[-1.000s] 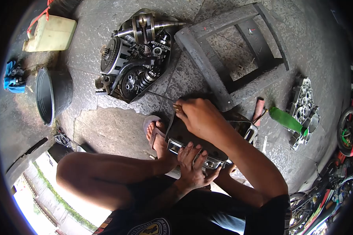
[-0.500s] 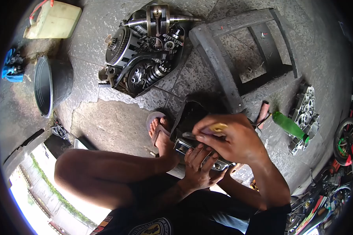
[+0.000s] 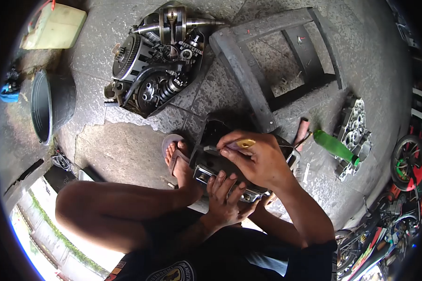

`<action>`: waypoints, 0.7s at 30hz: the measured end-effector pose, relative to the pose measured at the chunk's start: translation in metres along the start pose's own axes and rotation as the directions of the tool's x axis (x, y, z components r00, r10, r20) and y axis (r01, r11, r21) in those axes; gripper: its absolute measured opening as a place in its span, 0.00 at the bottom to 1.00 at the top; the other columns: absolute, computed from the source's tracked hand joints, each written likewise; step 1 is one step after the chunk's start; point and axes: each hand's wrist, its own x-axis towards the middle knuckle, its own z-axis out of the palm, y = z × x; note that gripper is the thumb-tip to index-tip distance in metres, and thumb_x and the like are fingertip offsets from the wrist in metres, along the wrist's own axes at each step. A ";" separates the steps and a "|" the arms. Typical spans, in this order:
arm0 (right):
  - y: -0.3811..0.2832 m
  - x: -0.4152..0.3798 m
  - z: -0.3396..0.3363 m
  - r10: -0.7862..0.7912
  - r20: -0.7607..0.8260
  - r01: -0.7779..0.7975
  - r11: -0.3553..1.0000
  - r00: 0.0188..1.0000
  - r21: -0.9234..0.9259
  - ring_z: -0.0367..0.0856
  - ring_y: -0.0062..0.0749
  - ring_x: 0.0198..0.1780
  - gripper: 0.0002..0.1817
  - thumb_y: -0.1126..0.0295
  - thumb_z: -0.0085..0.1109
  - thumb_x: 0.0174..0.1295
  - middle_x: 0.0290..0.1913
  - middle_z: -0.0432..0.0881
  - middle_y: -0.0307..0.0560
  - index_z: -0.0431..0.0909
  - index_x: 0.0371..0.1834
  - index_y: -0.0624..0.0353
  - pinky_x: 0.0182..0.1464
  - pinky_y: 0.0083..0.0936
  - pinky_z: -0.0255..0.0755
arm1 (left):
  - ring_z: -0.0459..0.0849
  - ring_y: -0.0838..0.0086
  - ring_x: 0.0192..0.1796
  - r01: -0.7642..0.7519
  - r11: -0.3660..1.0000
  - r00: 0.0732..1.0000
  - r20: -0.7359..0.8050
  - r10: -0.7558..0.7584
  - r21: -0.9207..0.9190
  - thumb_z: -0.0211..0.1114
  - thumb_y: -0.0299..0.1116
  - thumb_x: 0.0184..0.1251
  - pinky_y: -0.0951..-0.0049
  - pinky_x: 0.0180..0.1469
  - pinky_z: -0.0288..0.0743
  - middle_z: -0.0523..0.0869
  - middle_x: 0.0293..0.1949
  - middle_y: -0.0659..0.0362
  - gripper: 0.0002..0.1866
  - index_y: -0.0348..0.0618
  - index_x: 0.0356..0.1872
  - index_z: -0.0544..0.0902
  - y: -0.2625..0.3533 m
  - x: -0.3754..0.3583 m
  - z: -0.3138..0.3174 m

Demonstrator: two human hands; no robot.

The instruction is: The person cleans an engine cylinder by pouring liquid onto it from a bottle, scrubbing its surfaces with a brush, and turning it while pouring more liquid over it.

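Note:
My left hand (image 3: 226, 201) is wrapped round a metal engine part (image 3: 202, 174), its fingers across the top face. The part is held low between my legs, mostly hidden under both hands. Just above it, my right hand (image 3: 260, 161) pinches a slim tool with a grey tip (image 3: 211, 149) and a yellow, shiny portion (image 3: 245, 143) near the knuckles. What kind of tool it is I cannot tell. Behind the hands, a black container (image 3: 213, 133) sits on the floor, partly covered by the right hand.
An opened engine (image 3: 147, 70) lies ahead to the left, beside a dark wooden frame (image 3: 244, 72). To the right are a green bottle (image 3: 335, 146), a metal casing (image 3: 354, 136) and parked motorcycles (image 3: 394, 210). A black bucket (image 3: 61, 105) and a pale jerrycan (image 3: 56, 28) stand at the left.
The whole scene has shifted a little to the left with the camera. Both hands keep their grips, and the right hand stays close over the engine part.

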 end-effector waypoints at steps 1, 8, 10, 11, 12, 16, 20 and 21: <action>-0.002 -0.001 -0.004 -0.014 0.000 0.014 1.000 1.000 0.001 0.89 0.29 0.40 0.05 0.78 0.65 0.61 0.37 0.88 0.45 0.84 0.40 0.62 0.42 0.23 0.81 | 0.62 0.51 0.74 -0.003 1.000 1.000 -0.022 0.003 -0.014 0.72 0.54 0.57 0.48 0.76 0.46 0.68 0.68 0.49 0.41 0.49 0.69 0.68 0.000 0.001 0.001; -0.004 -0.051 -0.036 0.105 -0.167 -0.119 0.990 0.980 -0.076 0.90 0.32 0.36 0.03 0.81 0.63 0.62 0.36 0.87 0.48 0.80 0.38 0.67 0.37 0.24 0.84 | 0.67 0.56 0.71 0.036 0.999 0.999 0.008 -0.035 -0.037 0.72 0.53 0.57 0.51 0.75 0.46 0.73 0.64 0.51 0.40 0.50 0.68 0.68 0.003 0.009 -0.001; 0.004 -0.044 -0.031 -0.004 -0.173 -0.024 0.987 0.985 -0.158 0.90 0.32 0.36 0.03 0.82 0.62 0.62 0.36 0.87 0.48 0.80 0.38 0.68 0.38 0.24 0.84 | 0.67 0.53 0.71 0.009 1.000 1.000 0.029 -0.008 -0.013 0.73 0.54 0.55 0.48 0.73 0.47 0.71 0.64 0.49 0.44 0.47 0.70 0.65 0.004 0.006 -0.002; 0.010 -0.036 -0.024 0.008 -0.189 -0.037 0.988 0.982 -0.147 0.90 0.33 0.37 0.03 0.82 0.63 0.61 0.36 0.87 0.48 0.80 0.38 0.68 0.37 0.24 0.83 | 0.66 0.50 0.70 -0.010 0.999 0.999 0.042 0.009 0.033 0.74 0.54 0.52 0.46 0.72 0.48 0.70 0.63 0.47 0.48 0.45 0.72 0.62 0.002 0.008 -0.002; 0.014 -0.031 -0.019 0.027 -0.198 -0.054 0.990 0.980 -0.129 0.90 0.33 0.37 0.04 0.82 0.63 0.61 0.36 0.87 0.49 0.81 0.38 0.67 0.36 0.24 0.82 | 0.66 0.50 0.70 -0.014 0.999 0.999 0.039 0.012 0.033 0.74 0.54 0.52 0.46 0.72 0.48 0.70 0.63 0.47 0.48 0.45 0.72 0.62 0.000 0.009 -0.002; 0.018 -0.026 -0.017 0.079 -0.250 -0.105 0.990 0.965 -0.090 0.90 0.34 0.37 0.03 0.80 0.64 0.62 0.37 0.87 0.49 0.82 0.38 0.66 0.35 0.24 0.81 | 0.64 0.50 0.70 -0.009 1.000 0.997 0.079 0.007 0.021 0.73 0.55 0.54 0.44 0.72 0.49 0.69 0.62 0.47 0.48 0.44 0.72 0.61 0.000 0.008 -0.004; 0.027 -0.027 -0.011 0.040 -0.234 -0.058 0.996 0.971 -0.069 0.89 0.35 0.38 0.04 0.79 0.64 0.62 0.37 0.87 0.50 0.81 0.38 0.66 0.38 0.24 0.81 | 0.65 0.50 0.69 -0.014 0.999 0.996 0.084 0.010 0.049 0.72 0.56 0.54 0.43 0.71 0.49 0.69 0.62 0.46 0.47 0.43 0.71 0.62 0.000 0.008 -0.001; 0.025 -0.026 -0.013 0.044 -0.189 -0.066 0.991 0.981 -0.114 0.89 0.36 0.38 0.04 0.79 0.64 0.61 0.37 0.87 0.50 0.81 0.38 0.66 0.38 0.25 0.81 | 0.66 0.52 0.70 -0.003 1.000 0.999 0.047 0.002 0.029 0.70 0.55 0.57 0.46 0.73 0.47 0.71 0.61 0.48 0.43 0.44 0.70 0.65 0.001 0.008 0.000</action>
